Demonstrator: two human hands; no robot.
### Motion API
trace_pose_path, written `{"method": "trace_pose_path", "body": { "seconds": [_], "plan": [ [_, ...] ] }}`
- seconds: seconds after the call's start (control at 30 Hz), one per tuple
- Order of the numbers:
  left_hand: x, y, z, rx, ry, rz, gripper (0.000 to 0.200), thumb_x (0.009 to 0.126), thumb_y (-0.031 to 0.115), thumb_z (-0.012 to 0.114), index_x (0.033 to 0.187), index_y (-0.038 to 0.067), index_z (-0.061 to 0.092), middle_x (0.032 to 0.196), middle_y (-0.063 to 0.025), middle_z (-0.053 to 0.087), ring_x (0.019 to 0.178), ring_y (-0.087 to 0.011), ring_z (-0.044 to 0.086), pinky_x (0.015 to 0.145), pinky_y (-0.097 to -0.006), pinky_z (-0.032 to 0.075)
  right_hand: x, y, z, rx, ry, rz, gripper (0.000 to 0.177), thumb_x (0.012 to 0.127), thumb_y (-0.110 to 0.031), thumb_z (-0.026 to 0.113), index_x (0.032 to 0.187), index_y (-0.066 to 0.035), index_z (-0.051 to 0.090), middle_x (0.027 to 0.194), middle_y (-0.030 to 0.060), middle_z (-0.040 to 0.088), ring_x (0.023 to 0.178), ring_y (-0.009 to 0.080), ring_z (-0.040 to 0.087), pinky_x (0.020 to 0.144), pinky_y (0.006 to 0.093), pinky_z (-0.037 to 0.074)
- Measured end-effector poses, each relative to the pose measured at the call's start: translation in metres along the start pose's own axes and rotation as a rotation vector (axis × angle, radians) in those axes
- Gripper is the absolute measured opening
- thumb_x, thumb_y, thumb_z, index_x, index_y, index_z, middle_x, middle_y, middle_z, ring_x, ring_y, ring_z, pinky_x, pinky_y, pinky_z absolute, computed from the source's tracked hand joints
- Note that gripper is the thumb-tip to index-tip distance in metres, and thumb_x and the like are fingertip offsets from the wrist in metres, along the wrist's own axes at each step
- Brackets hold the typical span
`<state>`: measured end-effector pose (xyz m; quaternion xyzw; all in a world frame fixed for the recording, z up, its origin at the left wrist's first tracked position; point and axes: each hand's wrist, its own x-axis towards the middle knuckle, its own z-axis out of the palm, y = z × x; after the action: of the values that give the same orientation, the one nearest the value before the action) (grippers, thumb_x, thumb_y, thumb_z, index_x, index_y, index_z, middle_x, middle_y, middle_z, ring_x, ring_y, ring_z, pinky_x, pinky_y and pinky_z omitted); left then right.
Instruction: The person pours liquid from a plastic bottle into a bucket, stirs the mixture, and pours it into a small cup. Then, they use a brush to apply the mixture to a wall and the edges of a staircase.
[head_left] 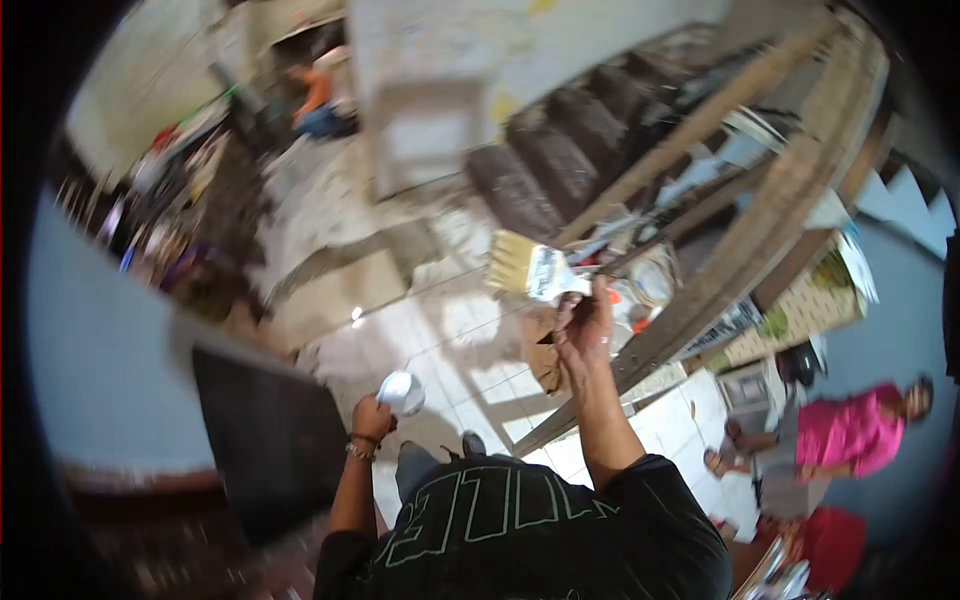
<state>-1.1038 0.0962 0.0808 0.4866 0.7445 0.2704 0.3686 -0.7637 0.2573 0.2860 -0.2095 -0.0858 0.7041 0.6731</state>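
Observation:
A wide paintbrush (530, 267) with pale yellow bristles is held up in front of me, bristles pointing left. My right hand (586, 325) is closed around its white handle. Lower and to the left, my left hand (372, 418) grips a small white cup (402, 394) by its side. The inside of the cup looks whitish, but blur hides what is in it. The brush and the cup are well apart.
A slanted wooden beam (760, 235) runs along my right, beside dark stairs (540, 165). A dark panel (265, 440) leans at left. A person in a pink top (850, 432) sits at right; another in orange (318, 95) is farther back. Clutter lines the left wall.

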Motion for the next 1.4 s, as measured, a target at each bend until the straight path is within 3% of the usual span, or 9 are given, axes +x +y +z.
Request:
{"method": "trace_pose_path", "body": {
  "seconds": [0.2,0.43,0.47,0.6,0.7,0.93,1.1,1.33,1.4],
  "plan": [
    [0.107,0.036,-0.028,-0.189,-0.240,-0.007,0.022,0.087,0.005,0.043,0.086,-0.007,0.061,0.056,-0.0152,0.063,0.047,-0.0222,0.064,0.043,-0.0334,0.052,0.012,0.059,-0.008,-0.487,-0.022,-0.017,0.016,0.086,-0.013,0.068,0.096,-0.004,0.059,0.080,0.0042,0.062,0.070,0.0147,0.061,0.062,0.0286,0.051],
    [0.210,0.053,-0.084,-0.024,-0.399,0.054,0.022,0.087,0.007,0.045,0.090,-0.007,0.061,0.061,-0.0148,0.065,0.052,-0.0215,0.066,0.049,-0.0331,0.054,0.032,0.176,-0.048,-0.051,0.250,0.096,0.016,0.083,-0.017,0.071,0.095,-0.010,0.064,0.082,0.0020,0.062,0.071,0.0158,0.058,0.064,0.0283,0.050],
    [0.218,0.063,-0.093,-0.030,-0.402,0.057,0.022,0.087,0.007,0.046,0.090,-0.007,0.062,0.061,-0.0146,0.066,0.053,-0.0215,0.067,0.051,-0.0331,0.055,0.035,0.182,-0.050,-0.042,0.233,0.116,0.013,0.085,-0.016,0.068,0.095,-0.010,0.063,0.087,0.0007,0.065,0.076,0.0138,0.061,0.073,0.0288,0.052],
    [0.292,0.025,-0.095,0.148,-0.364,0.234,0.021,0.085,0.011,0.046,0.081,-0.004,0.061,0.060,-0.0125,0.066,0.052,-0.0207,0.067,0.053,-0.0343,0.054,0.077,0.206,-0.052,-0.032,0.373,0.047,0.015,0.084,-0.015,0.067,0.096,-0.008,0.060,0.083,0.0047,0.063,0.073,0.0174,0.061,0.065,0.0288,0.054],
    [0.322,0.051,-0.110,0.035,-0.383,0.069,0.023,0.084,0.015,0.047,0.077,-0.002,0.061,0.058,-0.0124,0.065,0.053,-0.0229,0.066,0.056,-0.0368,0.054,0.120,0.206,-0.046,-0.124,0.440,0.095,0.012,0.087,-0.020,0.062,0.093,-0.010,0.059,0.082,0.0059,0.063,0.069,0.0179,0.061,0.063,0.0301,0.055],
    [0.450,0.054,-0.105,0.208,-0.335,0.134,0.023,0.082,0.017,0.048,0.078,-0.001,0.061,0.055,-0.0111,0.064,0.053,-0.0264,0.065,0.059,-0.0388,0.054,0.271,0.201,-0.070,-0.206,0.393,0.205,0.019,0.089,-0.028,0.059,0.095,-0.010,0.060,0.083,0.0052,0.065,0.068,0.0197,0.063,0.059,0.0337,0.052],
    [0.522,0.109,-0.110,0.051,-0.265,-0.001,0.025,0.080,0.019,0.049,0.083,0.000,0.064,0.061,-0.0167,0.064,0.060,-0.0327,0.066,0.060,-0.0426,0.054,0.388,0.172,-0.024,-0.315,0.396,0.155,0.019,0.092,-0.027,0.058,0.099,-0.009,0.061,0.084,0.0060,0.066,0.072,0.0206,0.065,0.061,0.0339,0.054],
    [0.642,0.133,-0.085,0.079,-0.206,0.048,0.023,0.083,0.016,0.048,0.080,-0.001,0.064,0.061,-0.0156,0.066,0.057,-0.0283,0.068,0.059,-0.0394,0.055,0.511,0.147,-0.024,-0.238,0.344,0.094,0.021,0.093,-0.030,0.059,0.097,-0.009,0.059,0.081,0.0075,0.065,0.074,0.0228,0.067,0.064,0.0346,0.055],
    [0.663,0.191,-0.097,0.053,-0.281,0.037,0.023,0.086,0.013,0.045,0.089,-0.002,0.062,0.058,-0.0129,0.066,0.053,-0.0219,0.068,0.055,-0.0350,0.055,0.538,0.140,-0.021,-0.252,0.363,0.102,0.021,0.092,-0.030,0.060,0.097,-0.011,0.058,0.078,0.0060,0.063,0.073,0.0221,0.065,0.064,0.0338,0.054]
  ]
}}
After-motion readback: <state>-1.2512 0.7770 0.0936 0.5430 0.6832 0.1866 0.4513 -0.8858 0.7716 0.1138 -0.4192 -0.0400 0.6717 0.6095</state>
